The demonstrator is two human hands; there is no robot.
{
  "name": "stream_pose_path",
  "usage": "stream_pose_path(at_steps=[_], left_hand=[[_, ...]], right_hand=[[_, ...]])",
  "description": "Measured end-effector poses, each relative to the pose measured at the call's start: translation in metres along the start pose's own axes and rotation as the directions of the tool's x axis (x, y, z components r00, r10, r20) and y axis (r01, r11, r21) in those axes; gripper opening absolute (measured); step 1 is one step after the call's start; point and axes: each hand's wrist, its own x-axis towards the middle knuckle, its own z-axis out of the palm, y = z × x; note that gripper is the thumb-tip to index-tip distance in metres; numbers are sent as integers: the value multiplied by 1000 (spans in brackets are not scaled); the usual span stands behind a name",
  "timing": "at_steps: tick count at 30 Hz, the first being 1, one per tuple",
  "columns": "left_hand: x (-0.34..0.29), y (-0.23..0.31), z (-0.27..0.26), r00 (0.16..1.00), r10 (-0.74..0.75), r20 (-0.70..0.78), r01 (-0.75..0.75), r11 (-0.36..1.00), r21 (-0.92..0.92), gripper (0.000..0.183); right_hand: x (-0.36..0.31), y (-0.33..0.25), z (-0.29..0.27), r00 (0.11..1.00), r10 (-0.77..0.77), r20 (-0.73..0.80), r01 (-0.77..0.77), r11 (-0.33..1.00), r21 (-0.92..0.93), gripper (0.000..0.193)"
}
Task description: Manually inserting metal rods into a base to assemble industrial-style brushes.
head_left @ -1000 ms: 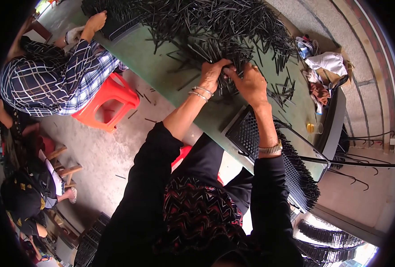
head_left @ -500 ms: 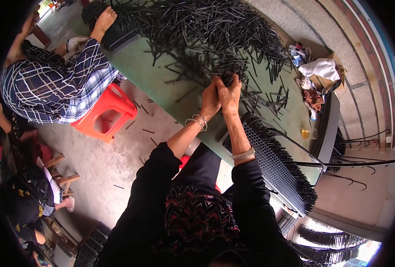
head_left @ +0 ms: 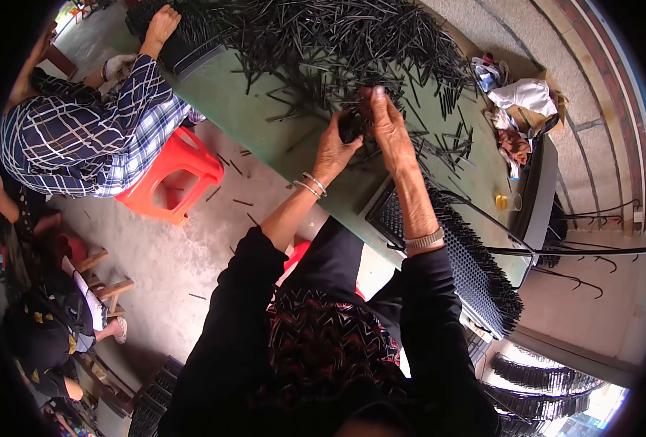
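My left hand is closed round a bundle of short black sticks, its ends pointing up. Right beside it is my right hand, fingers curled toward the bundle; whatever lies in them is hidden in shadow and blur. Both hands are above the green table, at the near edge of a big heap of loose black sticks. Below my right forearm, a black rack full of small holes slants over the table's near edge, rows of sticks standing along its far side.
At the left, a person in a checked shirt sits on a red plastic stool, one hand at another stick-filled rack. A box with bags and cloths stands against the wall, and a small clear cup is on the table's right.
My hands have drawn slightly apart: the left one has shifted left with the bundle, and the right one has risen to the right. My right forearm has swung right over the rack.
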Motion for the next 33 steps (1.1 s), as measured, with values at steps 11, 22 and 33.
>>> stream_pose_path(at_steps=[11, 22, 33], left_hand=[[24, -13, -21, 852, -523, -24, 377, 645, -665, 7], [-23, 16, -49, 580, -776, 250, 688, 301, -660, 14], [-48, 8, -19, 550, -749, 368, 736, 227, -638, 21]], right_hand=[[-9, 27, -17, 907, 292, 302, 309, 24, -951, 69], [26, 44, -16, 823, 408, 394, 459, -71, -886, 82], [36, 59, -23, 913, 315, 259, 264, 28, -964, 32]])
